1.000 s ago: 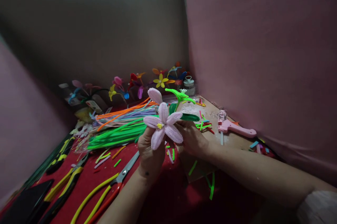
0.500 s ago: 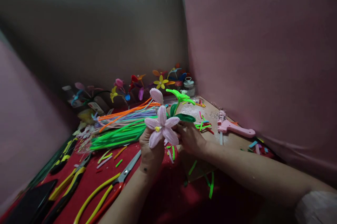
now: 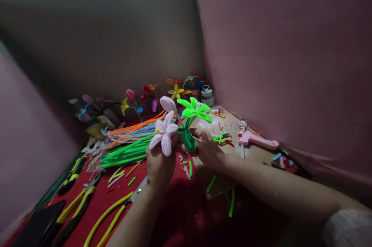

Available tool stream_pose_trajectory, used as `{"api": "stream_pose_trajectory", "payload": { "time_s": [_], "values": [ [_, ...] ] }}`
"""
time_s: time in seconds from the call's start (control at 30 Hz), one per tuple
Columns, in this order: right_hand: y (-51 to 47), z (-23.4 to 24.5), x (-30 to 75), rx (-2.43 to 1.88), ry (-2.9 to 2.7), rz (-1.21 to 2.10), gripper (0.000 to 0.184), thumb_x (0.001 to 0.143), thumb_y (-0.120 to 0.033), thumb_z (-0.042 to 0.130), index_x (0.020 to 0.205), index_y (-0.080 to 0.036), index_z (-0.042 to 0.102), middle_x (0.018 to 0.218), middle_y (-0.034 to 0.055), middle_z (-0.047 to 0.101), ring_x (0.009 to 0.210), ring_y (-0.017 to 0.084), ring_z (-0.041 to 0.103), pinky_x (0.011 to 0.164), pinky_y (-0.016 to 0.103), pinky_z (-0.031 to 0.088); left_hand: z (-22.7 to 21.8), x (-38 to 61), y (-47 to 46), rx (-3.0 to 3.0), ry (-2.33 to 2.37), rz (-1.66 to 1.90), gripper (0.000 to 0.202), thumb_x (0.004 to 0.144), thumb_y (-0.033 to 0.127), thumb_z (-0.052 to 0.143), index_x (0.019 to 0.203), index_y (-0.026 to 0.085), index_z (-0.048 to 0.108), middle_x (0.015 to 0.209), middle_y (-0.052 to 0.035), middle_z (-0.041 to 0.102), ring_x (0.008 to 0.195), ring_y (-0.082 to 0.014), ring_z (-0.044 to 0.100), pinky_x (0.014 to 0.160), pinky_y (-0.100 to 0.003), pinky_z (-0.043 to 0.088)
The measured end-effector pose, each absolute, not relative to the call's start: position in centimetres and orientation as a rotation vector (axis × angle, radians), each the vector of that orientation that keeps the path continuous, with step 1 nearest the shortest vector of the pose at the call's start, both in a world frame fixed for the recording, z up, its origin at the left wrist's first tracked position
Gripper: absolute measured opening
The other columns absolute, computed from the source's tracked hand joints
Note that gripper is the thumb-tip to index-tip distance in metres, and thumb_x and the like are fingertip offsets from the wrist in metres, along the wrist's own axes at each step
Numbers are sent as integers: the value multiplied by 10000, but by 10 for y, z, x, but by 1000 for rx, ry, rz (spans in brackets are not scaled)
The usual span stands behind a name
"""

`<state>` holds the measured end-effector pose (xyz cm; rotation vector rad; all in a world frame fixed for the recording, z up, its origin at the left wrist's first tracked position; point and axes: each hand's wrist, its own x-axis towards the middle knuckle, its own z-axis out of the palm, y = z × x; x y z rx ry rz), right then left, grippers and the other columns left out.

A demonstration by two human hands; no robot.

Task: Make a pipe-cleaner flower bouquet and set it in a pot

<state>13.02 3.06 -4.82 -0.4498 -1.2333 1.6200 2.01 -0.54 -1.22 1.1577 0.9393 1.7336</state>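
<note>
A finished pale pink flower (image 3: 163,132) with a bud (image 3: 168,103) is gripped in the closed left hand (image 3: 157,163). At its 3 o'clock, the dark green stem wrap (image 3: 188,139) is pinched by the right hand (image 3: 208,150); bright green leaves (image 3: 193,109) are already formed, while the wrapping appears unfinished.

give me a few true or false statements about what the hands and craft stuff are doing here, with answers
1. Both hands hold a pipe-cleaner flower stem. True: the left hand and right hand grip the stem below the pale pink flower.
2. The pink glue gun is in the right hand. False: it lies on the table by the wall.
3. Bright green leaves sit above the hands. True.
4. The green pipe cleaners stand upright in a jar. False: they lie bundled on the table.
</note>
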Motion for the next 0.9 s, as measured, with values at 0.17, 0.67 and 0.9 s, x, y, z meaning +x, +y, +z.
{"api": "stream_pose_trajectory", "payload": {
  "time_s": [0.17,0.67,0.9],
  "values": [
    [35,-49,135,-383,-1182,1577,206,748,-329,626,703,-164,512,543,-47,465,437,53,349,431,207,238,-19,16,-2,1088,809,1768,234,636,225,721,823,200,583,600,29,604,401,-91,502,343,-195,393],
    [50,-45,144,-528,-1180,1304,192,667,-358,698,675,-168,671,605,11,618,626,132,506,596,265,351,-34,11,5,1115,1169,1543,290,636,290,723,820,133,564,571,40,547,407,-49,434,369,-163,324],
    [51,-44,142,-489,-1140,1372,229,565,-312,777,639,-145,638,615,-11,593,526,79,416,498,235,282,-43,17,11,1353,1365,1477,295,593,276,737,834,138,637,454,94,404,401,-35,319,394,-163,240]
  ]
}}
